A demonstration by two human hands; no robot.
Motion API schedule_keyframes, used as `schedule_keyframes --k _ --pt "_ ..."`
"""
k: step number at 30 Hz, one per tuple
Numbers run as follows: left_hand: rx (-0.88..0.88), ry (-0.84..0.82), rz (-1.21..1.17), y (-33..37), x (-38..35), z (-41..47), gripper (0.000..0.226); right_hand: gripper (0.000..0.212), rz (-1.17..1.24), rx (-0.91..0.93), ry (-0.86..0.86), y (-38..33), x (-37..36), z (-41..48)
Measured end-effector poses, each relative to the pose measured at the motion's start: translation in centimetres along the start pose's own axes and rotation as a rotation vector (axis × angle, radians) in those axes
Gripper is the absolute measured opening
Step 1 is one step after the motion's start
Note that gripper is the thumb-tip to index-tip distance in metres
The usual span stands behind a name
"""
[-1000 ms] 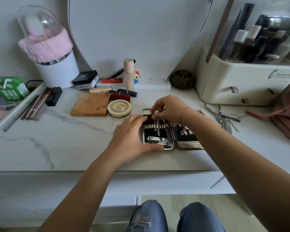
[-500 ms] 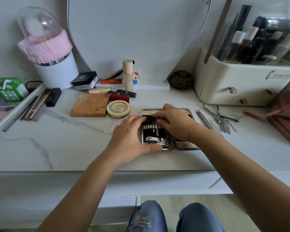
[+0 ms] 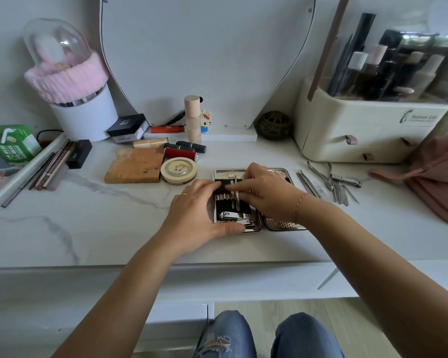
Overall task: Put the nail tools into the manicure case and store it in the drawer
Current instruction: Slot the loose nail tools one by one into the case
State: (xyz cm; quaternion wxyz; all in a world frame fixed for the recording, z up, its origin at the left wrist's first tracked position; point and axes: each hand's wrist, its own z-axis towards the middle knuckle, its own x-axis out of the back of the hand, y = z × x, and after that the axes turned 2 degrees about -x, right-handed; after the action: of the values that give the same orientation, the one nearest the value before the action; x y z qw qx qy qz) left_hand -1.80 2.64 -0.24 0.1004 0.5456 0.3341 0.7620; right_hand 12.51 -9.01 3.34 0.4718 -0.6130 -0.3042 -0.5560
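The silver manicure case [image 3: 282, 224] lies open on the marble vanity top, black lining up, with a nail clipper [image 3: 233, 217] seated in its near left part. My left hand [image 3: 197, 215] rests on the case's left edge, thumb along the front rim and fingers on the strap row. My right hand [image 3: 267, 195] lies over the case's middle and pinches a slim metal tool [image 3: 236, 196] standing in the left half's loops. Several loose nail tools [image 3: 334, 183], among them nippers and files, lie on the top to the right of the case.
A round compact [image 3: 178, 169], a wooden block [image 3: 134, 165] and lipsticks [image 3: 180, 151] sit left behind the case. A cream cosmetics organiser [image 3: 360, 130] with small drawers stands at the back right, a pink bag [image 3: 440, 179] beside it. The mirror [image 3: 207, 47] is behind.
My right hand slid from the case's far edge down over its middle, and the slim tool now stands deeper in the loops. My left hand stayed on the case's left side.
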Motion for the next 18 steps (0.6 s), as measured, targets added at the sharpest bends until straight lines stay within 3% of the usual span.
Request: schedule_keyframes --k 8,10,12,15,18 --pt "-0.011 0.022 0.022 -0.3 -0.3 0.3 0.117 0.038 -0.189 -0.031 0.067 0.3 -0.7 -0.8" --pt "-0.017 0.025 0.023 -0.4 -0.3 0.3 0.119 0.035 -0.069 0.004 0.089 0.3 -1.0 -1.0" --pt "-0.022 0.027 0.019 -0.4 -0.2 0.3 0.120 0.029 0.168 -0.028 0.222 1.1 -0.7 -1.6" --pt "-0.013 0.012 0.001 -0.2 -0.1 0.1 0.118 0.014 0.242 -0.376 0.488 5.3 1.4 -2.6" --pt "-0.013 0.004 -0.002 -0.1 0.0 0.1 0.117 0.014 0.153 -0.699 0.356 9.2 2.9 -3.9"
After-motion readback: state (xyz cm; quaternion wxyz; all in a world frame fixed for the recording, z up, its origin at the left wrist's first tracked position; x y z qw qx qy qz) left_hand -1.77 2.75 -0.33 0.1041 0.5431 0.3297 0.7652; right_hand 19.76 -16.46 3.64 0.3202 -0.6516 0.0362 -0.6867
